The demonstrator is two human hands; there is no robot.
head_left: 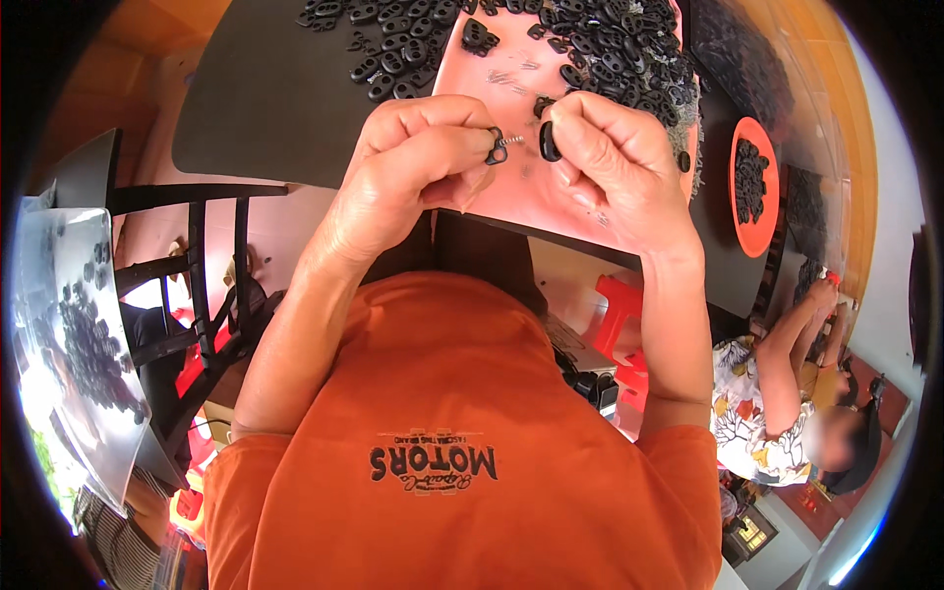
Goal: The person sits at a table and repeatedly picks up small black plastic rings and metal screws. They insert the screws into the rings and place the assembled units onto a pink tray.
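Above the near edge of a pink board [462, 84], my left hand [408, 157] pinches a small black plastic cord-lock plunger [496, 149]. A thin metal spring [513, 141] sticks out from it toward the right. A short gap away, my right hand [619, 162] is closed on a black oval cord-lock body [549, 142], held upright between thumb and fingers. The two pieces are apart. Loose springs [511, 79] lie on the board behind my hands. A heap of black cord-lock parts [629, 44] covers the board's far right.
Several two-hole black cord-lock pieces [398, 49] are spread on the dark table [265, 88]. An orange bowl [770, 208] of black parts stands at right. Beyond it a person in a patterned shirt [752, 413] works. A red stool [619, 310] and black chair frame [202, 256] stand below.
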